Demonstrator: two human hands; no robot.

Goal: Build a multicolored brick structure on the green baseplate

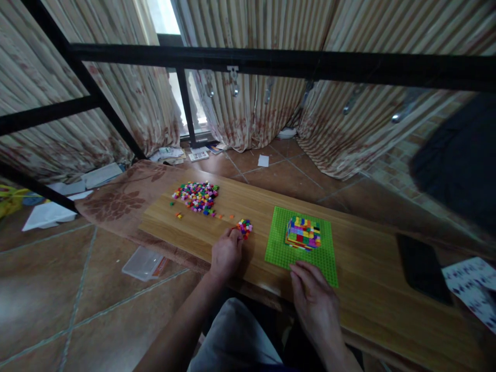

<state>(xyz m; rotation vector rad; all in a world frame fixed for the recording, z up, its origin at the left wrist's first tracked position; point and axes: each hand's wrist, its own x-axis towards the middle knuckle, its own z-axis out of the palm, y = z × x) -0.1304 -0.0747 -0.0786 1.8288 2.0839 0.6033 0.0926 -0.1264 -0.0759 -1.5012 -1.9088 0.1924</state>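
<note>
A stack of many-coloured toy bricks [303, 233] rises from the green baseplate [276, 227] on the wooden board. At the near edge of that plate is my right hand [315, 294], thumb and fingers brought together; whatever lies between them, if anything, is hidden. My left hand [227, 252] is closed, its fingertips at the small pile of loose bricks [245, 227] left of the plate. Any brick in its fingers is too small to make out. A larger heap of loose bricks [197, 195] lies farther left, with a few stray bricks [179, 215] beside it.
A dark flat object [422, 268] lies at the board's right end, by a patterned sheet [470, 287]. A brown cloth [116, 194] extends past the left end. A clear plastic lid or box [143, 263] is on the tiled floor. Black metal bars [271, 59] cross ahead.
</note>
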